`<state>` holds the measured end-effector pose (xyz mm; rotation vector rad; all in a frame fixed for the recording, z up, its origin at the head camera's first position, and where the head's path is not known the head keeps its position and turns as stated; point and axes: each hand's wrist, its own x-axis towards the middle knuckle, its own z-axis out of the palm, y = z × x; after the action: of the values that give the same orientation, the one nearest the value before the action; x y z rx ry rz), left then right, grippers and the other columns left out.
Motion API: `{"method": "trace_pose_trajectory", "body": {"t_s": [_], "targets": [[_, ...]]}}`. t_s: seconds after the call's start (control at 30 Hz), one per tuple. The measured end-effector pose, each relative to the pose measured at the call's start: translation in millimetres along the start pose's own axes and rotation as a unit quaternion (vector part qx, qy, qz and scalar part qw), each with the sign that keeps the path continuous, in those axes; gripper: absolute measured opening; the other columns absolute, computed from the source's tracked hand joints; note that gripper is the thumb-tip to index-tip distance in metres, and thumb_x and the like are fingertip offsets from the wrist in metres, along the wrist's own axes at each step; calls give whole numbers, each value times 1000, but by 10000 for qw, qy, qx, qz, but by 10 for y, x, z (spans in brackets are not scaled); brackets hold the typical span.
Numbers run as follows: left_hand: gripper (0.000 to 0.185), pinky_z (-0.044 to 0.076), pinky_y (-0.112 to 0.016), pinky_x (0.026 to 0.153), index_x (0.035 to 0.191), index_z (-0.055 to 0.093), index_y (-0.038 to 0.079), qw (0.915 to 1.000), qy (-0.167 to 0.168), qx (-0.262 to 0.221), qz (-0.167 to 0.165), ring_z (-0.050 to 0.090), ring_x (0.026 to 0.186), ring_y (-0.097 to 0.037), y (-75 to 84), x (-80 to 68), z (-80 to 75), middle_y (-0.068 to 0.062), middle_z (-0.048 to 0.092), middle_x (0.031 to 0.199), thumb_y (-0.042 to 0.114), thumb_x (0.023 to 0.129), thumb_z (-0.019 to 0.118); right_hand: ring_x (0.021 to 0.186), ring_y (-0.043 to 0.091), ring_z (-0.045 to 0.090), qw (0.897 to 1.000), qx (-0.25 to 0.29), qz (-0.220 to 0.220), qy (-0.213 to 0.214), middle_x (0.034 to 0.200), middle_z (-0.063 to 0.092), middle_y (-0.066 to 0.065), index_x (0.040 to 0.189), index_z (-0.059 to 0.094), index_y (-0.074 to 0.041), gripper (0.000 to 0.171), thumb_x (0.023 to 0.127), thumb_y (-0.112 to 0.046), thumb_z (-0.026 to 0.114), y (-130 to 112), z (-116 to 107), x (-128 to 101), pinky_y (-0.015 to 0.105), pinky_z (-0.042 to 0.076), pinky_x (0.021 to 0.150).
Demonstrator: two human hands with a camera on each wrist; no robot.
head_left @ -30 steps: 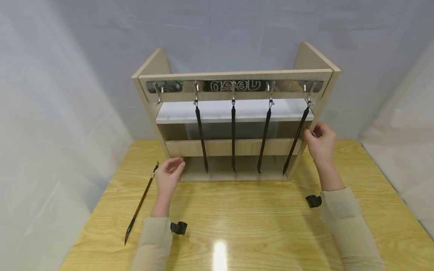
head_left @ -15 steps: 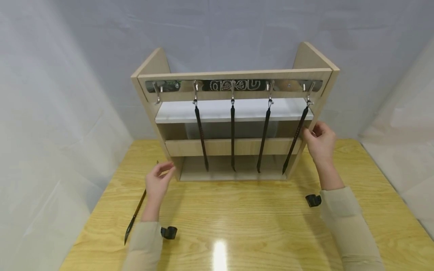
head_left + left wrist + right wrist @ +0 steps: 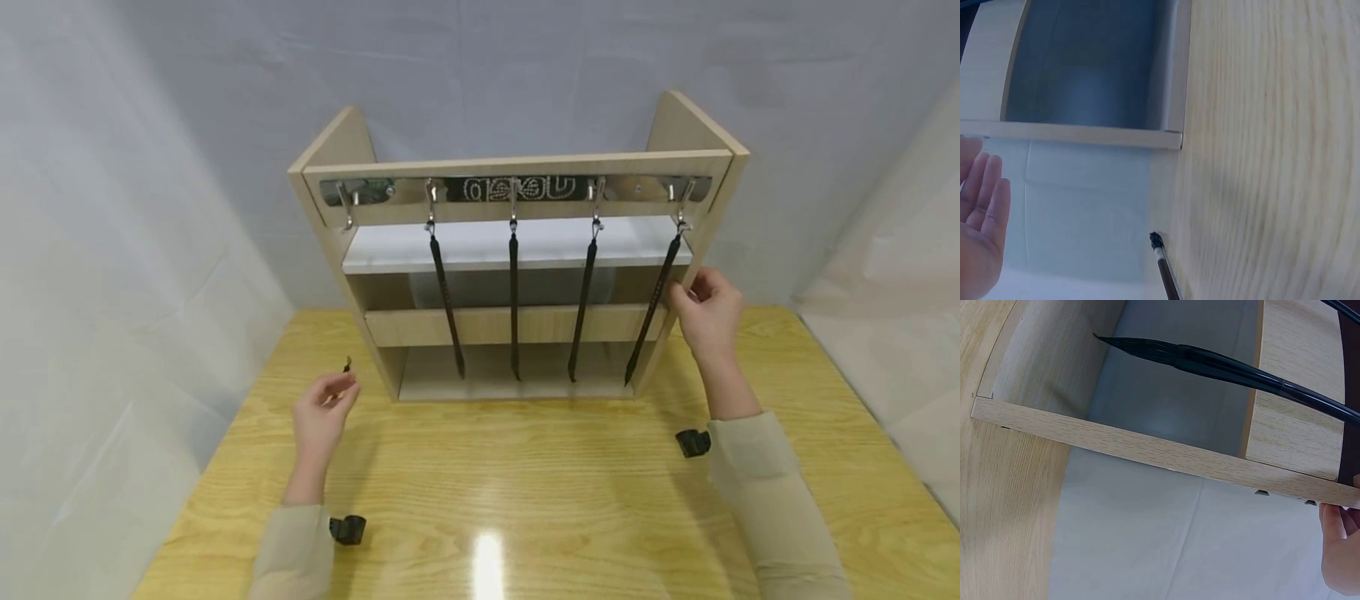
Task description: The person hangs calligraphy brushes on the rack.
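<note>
Under left grip — seemingly untouched — brush.

Head view: the left hand covers nearly all of the calligraphy brush on the worktop; only the brush's loop end shows beyond the fingers. Whether the hand touches the brush cannot be determined. The pattern on the metal hook rail is too small to read.

Left wrist view: the frame edge cuts off the left hand and the brush; the worktop grain is blurred.

Right wrist view: the right hand is cropped at the corner. Its contact with the rightmost hanging brush falls outside the frame.
</note>
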<state>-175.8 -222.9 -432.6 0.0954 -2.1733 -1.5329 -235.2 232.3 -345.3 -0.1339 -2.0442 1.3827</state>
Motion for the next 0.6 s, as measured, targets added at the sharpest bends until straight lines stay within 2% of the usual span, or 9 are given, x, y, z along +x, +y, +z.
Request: {"method": "trace_pose_trajectory", "body": {"t_s": [0.07, 0.13, 0.3, 0.33, 0.37, 0.4, 0.5, 0.57, 0.6], "targets": [[19, 46, -10, 70, 95, 61, -7, 10000, 15, -17, 39, 56, 79, 0, -37, -8, -43, -5, 62, 88, 2, 79, 64, 66, -1, 52, 10000, 31, -3, 3, 79, 61, 13, 91, 61, 10, 19, 77, -3, 57, -1, 2, -2, 9, 44, 62], [20, 47, -12, 69, 96, 60, -8, 9999, 13, 6, 129, 57, 80, -4, -154, 2, -89, -8, 62, 89, 3, 79, 64, 67, -1, 52, 10000, 55, 4, 9, 78, 60, 10, 91, 61, 10, 19, 77, -3, 57, -3, 3, -1, 9, 44, 63], [21, 47, -12, 67, 97, 65, 9, 9978, 171, 199, 605, 58, 82, -5, -885, 141, -203, -1, 64, 92, 20, 79, 67, 69, 0, 52, 10000, 93, 34, 3, 74, 56, -1, 91, 60, 10, 19, 77, -2, 58, -11, 4, 3, 11, 45, 66], [21, 47, -12, 66, 97, 66, 10, 9980, 156, 99, 607, 58, 82, -6, -978, 161, -231, -1, 64, 92, 19, 78, 68, 69, 0, 53, 9999, 110, 42, -4, 75, 55, -2, 91, 60, 10, 19, 77, -2, 58, -13, 4, 4, 11, 45, 67], [21, 47, -11, 66, 97, 66, 11, 9978, 161, 103, 630, 58, 81, -5, -990, 155, -252, -1, 64, 92, 20, 78, 68, 69, 1, 52, 9999, 117, 46, -10, 75, 55, -1, 91, 60, 11, 19, 77, -2, 58, -17, 4, 2, 11, 45, 67], [22, 47, -11, 66, 97, 65, 10, 9980, 135, 134, 611, 58, 81, -4, -929, 133, -273, -2, 64, 92, 20, 79, 67, 69, 1, 52, 9999, 116, 41, -8, 76, 56, 1, 91, 60, 11, 19, 77, -2, 57, -20, 3, 0, 11, 46, 67], [22, 47, -10, 65, 98, 62, -2, 9993, 105, 250, 269, 57, 79, -1, -521, 13, -320, -11, 63, 93, 10, 80, 65, 70, 3, 53, 9999, 125, 67, -24, 78, 58, 5, 91, 60, 11, 19, 78, -2, 57, -31, 1, -7, 12, 46, 68], [21, 46, -9, 64, 97, 61, -6, 9980, 167, 591, 162, 55, 77, 3, -258, -67, -340, -16, 62, 92, 6, 80, 64, 71, 4, 53, 9999, 103, 83, -30, 78, 57, 5, 92, 60, 11, 19, 78, -2, 57, -38, 0, -8, 12, 46, 68], [19, 45, -8, 64, 96, 62, -5, 9984, 173, 484, 242, 54, 76, 4, -259, -71, -360, -13, 63, 91, 4, 80, 64, 71, 4, 54, 9999, 99, 97, -32, 77, 57, 3, 92, 60, 11, 19, 78, -2, 57, -42, 1, -8, 12, 46, 68]]}}
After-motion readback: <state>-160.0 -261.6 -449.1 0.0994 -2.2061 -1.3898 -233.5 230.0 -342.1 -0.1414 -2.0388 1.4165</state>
